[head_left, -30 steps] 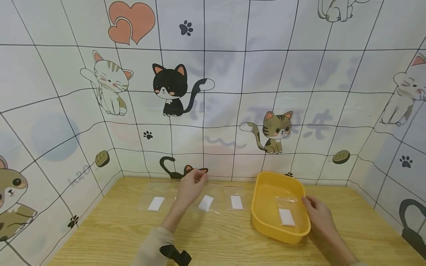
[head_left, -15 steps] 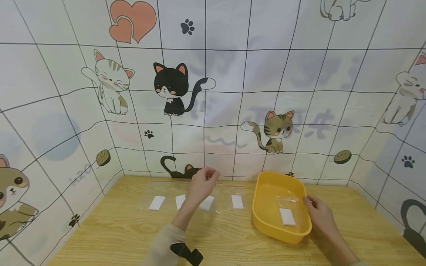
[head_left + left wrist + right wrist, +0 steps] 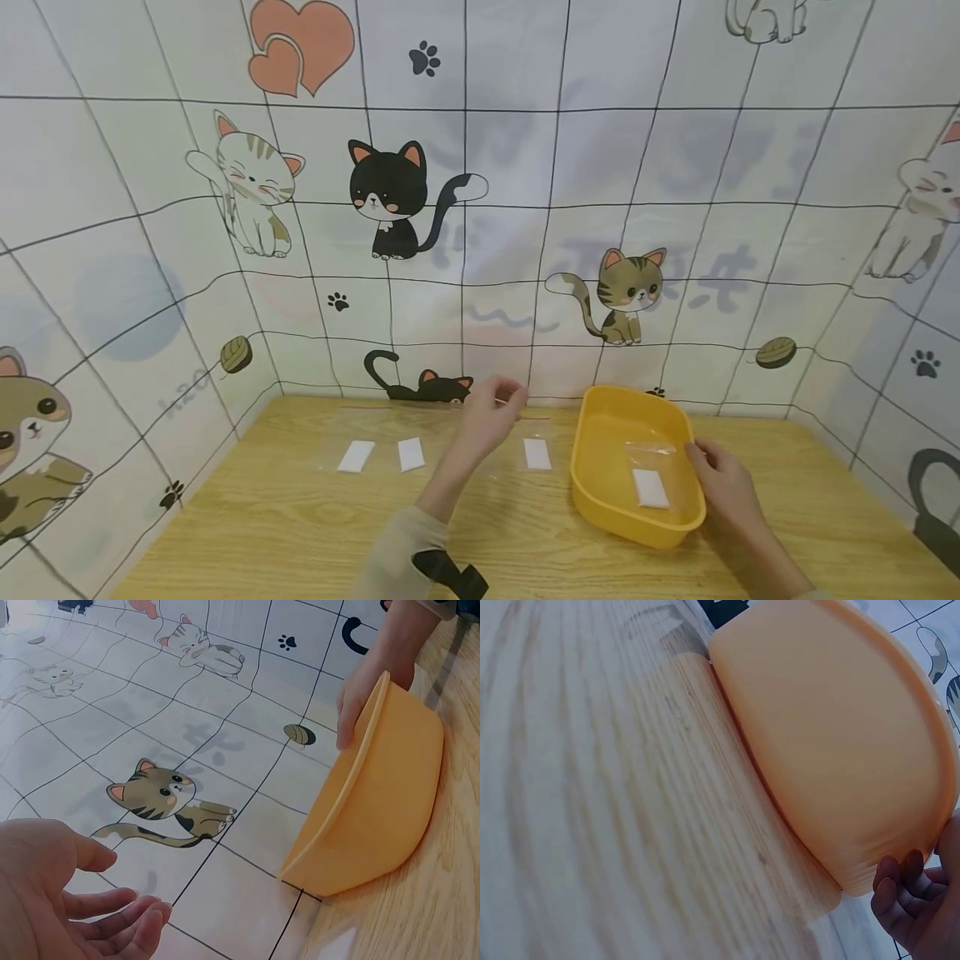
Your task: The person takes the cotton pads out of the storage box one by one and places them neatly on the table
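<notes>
My left hand (image 3: 491, 417) is raised over the back of the table, its fingers loosely bent; the left wrist view shows nothing between them. Below and around it lie clear zip bags with white rectangular pieces: a left piece (image 3: 356, 456), a middle piece (image 3: 411, 455) and a right piece (image 3: 537, 454). Another bag is hidden behind my left forearm. At the right stands a yellow plastic basin (image 3: 600, 517), with a bagged white piece (image 3: 650, 488) inside. My right hand (image 3: 723, 483) grips the basin's right rim, thumb at the top edge and fingers against the outer wall.
The wood-grain table (image 3: 300, 533) ends at the back against a white grid-patterned sheet (image 3: 510, 167) printed with cartoon cats. More of this sheet rises on both sides. A black strap (image 3: 450, 575) crosses my left wrist.
My left hand has moved to the right along the row of bags, uncovering the middle white piece and covering the one beside it. My right hand and the basin have stayed in place.
</notes>
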